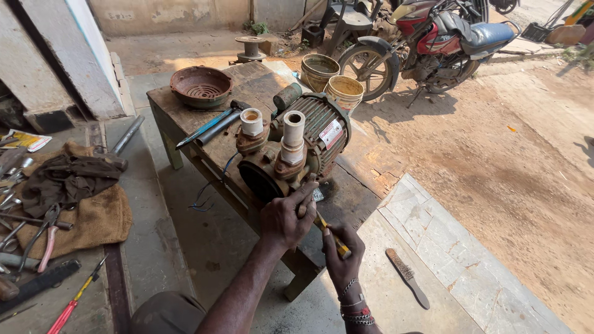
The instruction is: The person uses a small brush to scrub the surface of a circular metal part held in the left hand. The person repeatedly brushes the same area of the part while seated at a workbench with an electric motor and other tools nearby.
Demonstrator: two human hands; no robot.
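Head view: pump sits on the surface. Left hand braces the pump's front; right hand grips a screwdriver below it. Best kept square, pressed firmly.

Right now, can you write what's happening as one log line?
left hand: on pump | right hand: holds screwdriver | pump: on wooden bench | wire brush: on floor

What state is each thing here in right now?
Pump: lying on the bench, rusty.
Left hand: pressed against the pump.
Right hand: gripping a yellow-handled tool.
Wire brush: lying on the floor.
Round grate: resting on the bench, open side up.
Motorbike: parked.
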